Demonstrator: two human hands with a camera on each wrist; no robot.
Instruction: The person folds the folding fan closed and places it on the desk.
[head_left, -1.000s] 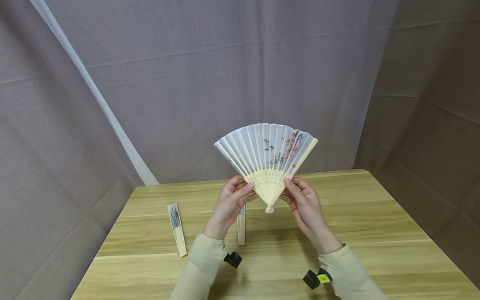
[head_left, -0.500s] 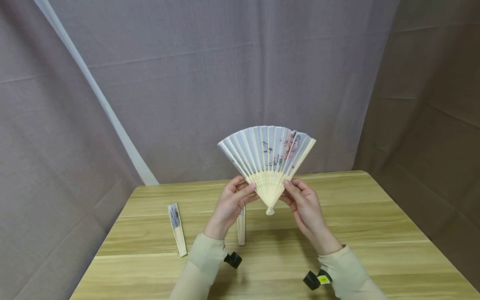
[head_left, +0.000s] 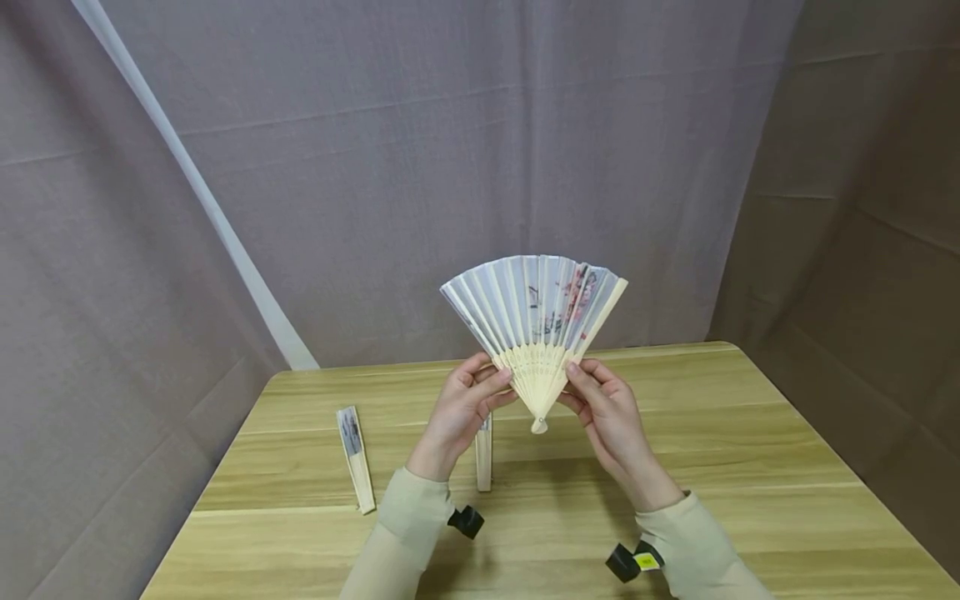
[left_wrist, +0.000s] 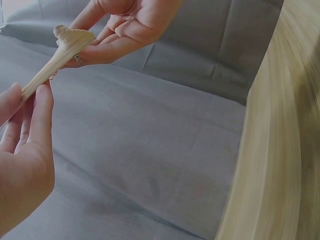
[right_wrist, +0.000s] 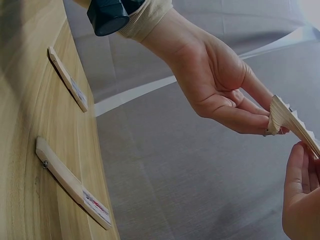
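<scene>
**Half-spread fan pinched between both hands above the table**

While raised upright over the wooden table (head_left: 675, 433), held at its bamboo ribs near the pivot: paper fan (head_left: 534, 308), partly spread, painted with red blossoms and dark ink strokes. Pinched on its left ribs by the left hand (head_left: 457, 412), thumb and fingers curled round them; pinched on the right guard by the right hand (head_left: 609, 412). Lying flat on the table, well apart from each other: a closed fan (head_left: 354, 457) at the left, a second closed fan (head_left: 483, 454) just below the left hand. No legible writing on any fan; marks too small to read.
</scene>
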